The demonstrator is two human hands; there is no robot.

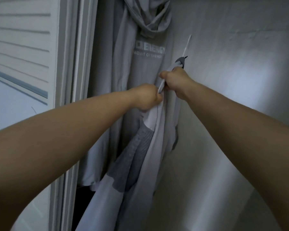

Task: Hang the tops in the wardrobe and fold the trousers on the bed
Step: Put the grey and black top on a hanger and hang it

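Currently I am gripping the pale top (pixel 150 147) with both hands, left hand (pixel 147 97) and right hand (pixel 175 80) clenched around its neckline over a white hanger (pixel 187 45), presumably seating it, right of the hung grey hoodie (pixel 140 64).

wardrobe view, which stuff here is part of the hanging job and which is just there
Part of the job:
- two-tone grey top, gripped by both hands
- white hanger poking out of its neck
- left hand
- right hand

Just there:
- grey hooded top with lettering, already hanging
- slatted door
- wardrobe wall
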